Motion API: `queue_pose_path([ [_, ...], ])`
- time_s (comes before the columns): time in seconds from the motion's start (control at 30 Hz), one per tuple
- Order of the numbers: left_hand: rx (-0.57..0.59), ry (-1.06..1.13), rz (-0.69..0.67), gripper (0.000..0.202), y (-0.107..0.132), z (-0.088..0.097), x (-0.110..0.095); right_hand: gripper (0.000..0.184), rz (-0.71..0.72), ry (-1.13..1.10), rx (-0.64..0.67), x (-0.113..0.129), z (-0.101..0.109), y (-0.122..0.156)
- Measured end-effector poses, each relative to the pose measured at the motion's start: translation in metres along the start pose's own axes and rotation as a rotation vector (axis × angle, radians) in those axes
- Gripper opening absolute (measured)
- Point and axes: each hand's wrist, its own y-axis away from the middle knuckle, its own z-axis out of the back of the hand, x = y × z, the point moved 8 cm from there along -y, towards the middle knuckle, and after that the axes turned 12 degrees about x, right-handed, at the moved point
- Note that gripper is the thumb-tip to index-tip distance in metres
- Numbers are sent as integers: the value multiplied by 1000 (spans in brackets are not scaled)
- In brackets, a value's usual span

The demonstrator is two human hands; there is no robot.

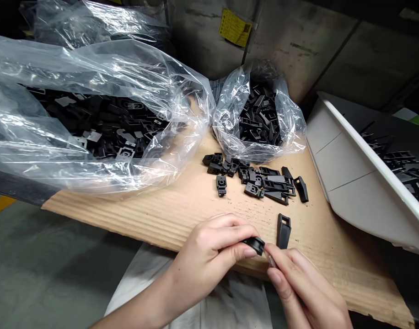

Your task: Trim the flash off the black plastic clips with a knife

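Near the front edge of the cardboard, my left hand (216, 249) pinches a small black plastic part (256, 244) between thumb and fingers. Close against that part's right end is my right hand (307, 285), its thumb and fingertips drawn together. Whatever sits between those right fingertips is too small and hidden to name. Just beyond the right hand lies a single long black plastic piece (284, 230) with a square opening. Farther back is a loose pile of long black pieces (276, 183), with small blocky black pieces (221, 185) to its left.
A large clear plastic bag (182, 98) of black parts covers the left side. A smaller clear bag (230, 98), also full, stands at the back. On the right is a white bin (346, 157) holding black parts. Cardboard (154, 214) covers the worktop.
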Motion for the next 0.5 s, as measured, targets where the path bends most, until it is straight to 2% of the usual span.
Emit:
queue_pose_path([
  [0.13, 12, -14, -5, 13, -1, 1, 0, 24, -38, 54, 54, -3, -2, -5],
  [0.27, 38, -24, -21, 14, -2, 1, 0, 21, -50, 52, 34, -1, -2, -5],
  [0.4, 68, -16, 9, 12, -4, 0, 1, 24, 8, 63, -78, 5, -1, -3],
  [0.5, 136, 40, 18, 12, -3, -5, 0, 30, 54, 174, -196, 8, 6, -1],
])
